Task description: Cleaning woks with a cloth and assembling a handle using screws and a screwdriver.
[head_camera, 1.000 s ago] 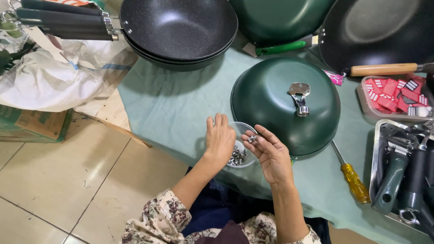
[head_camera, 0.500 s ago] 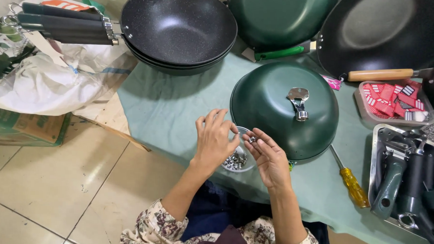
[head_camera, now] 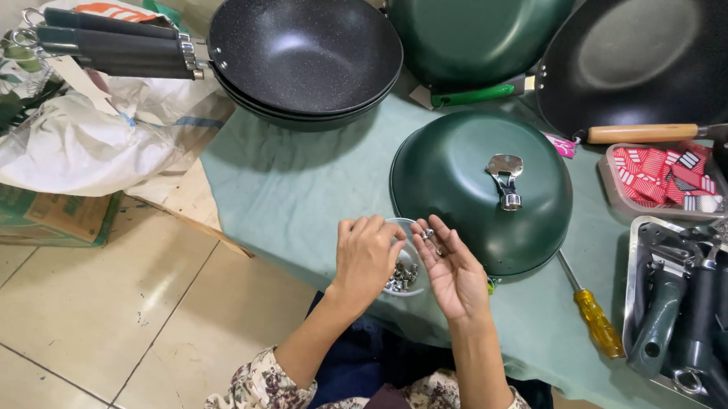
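My left hand rests on the near rim of a small clear bowl of small metal screws and washers, fingers curled over it. My right hand is palm up beside the bowl, with a few small metal pieces lying on its fingers. Just beyond my right hand a dark green wok lies upside down on the green tablecloth, with a metal handle bracket standing on its top.
Stacked black woks with dark handles sit at the back left. Another green wok and a black wok with a wooden handle lie behind. A yellow-handled screwdriver, a tray of red packets and a metal tray of handles are at right.
My left hand has shifted over the bowl's rim, and my right hand has turned palm up with small metal pieces on it. The view has moved closer.
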